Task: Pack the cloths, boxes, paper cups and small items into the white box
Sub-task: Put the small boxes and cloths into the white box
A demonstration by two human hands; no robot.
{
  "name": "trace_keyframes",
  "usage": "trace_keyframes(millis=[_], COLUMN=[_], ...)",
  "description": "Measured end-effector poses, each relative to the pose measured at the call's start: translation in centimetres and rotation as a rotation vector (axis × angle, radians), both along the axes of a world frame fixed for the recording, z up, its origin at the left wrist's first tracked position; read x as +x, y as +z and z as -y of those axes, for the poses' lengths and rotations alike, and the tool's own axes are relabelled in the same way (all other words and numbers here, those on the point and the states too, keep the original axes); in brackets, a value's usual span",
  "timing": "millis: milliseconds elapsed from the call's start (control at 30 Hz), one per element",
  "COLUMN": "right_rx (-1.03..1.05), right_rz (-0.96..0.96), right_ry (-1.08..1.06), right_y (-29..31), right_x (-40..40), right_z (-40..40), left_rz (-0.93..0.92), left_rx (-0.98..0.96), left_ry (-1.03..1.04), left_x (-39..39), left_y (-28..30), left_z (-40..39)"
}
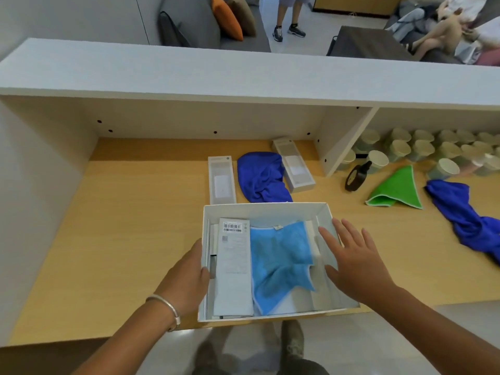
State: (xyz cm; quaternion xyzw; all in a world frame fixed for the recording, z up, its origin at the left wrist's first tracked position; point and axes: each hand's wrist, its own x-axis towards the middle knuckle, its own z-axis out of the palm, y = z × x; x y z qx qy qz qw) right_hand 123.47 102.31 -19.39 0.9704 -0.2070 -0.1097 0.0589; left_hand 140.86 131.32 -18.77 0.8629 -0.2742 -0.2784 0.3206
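Observation:
The white box (pixel 265 208) sits at the desk's front edge. Inside lie a long white carton with a barcode (pixel 234 266) and a light blue cloth (pixel 281 263). My left hand (pixel 186 277) grips the box's left wall. Over the box's right wall hovers my right hand (pixel 354 258), fingers spread, holding nothing. Behind the box lie two long white cartons (pixel 221 180) (pixel 293 165) with a dark blue cloth (pixel 261 178) between them. A green cloth (pixel 395 189) and another dark blue cloth (pixel 465 212) lie to the right, with several paper cups (pixel 400 150) behind.
A black tape roll with a small dark bottle (pixel 355 177) stands left of the green cloth. A white shelf (pixel 189 74) overhangs the desk's back, with a divider panel (pixel 343 147) beside the cups. People sit and stand in the room beyond.

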Motion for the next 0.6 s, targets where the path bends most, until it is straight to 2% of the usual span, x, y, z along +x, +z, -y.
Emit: trace_keyframes(millis=[300, 433, 533, 600], right_rx=[0.09, 0.187, 0.237, 0.258], right_rz=[-0.005, 0.081, 0.204, 0.276], right_ry=[-0.027, -0.03, 0.027, 0.096], right_y=[-0.3, 1.3, 2.6, 3.2], right_x=[-5.8, -6.1, -3.8, -1.1], right_z=[9.6, 12.0, 13.4, 13.9], left_rz=[0.009, 0.035, 0.197, 0.365], left_rx=[0.038, 0.057, 0.157, 0.192], left_ry=[0.025, 0.116, 0.239, 0.209], left_x=[-5.5, -6.7, -5.5, -3.7], left_y=[-0.3, -0.8, -0.3, 0.3], left_z=[9.3, 11.1, 11.1, 11.1])
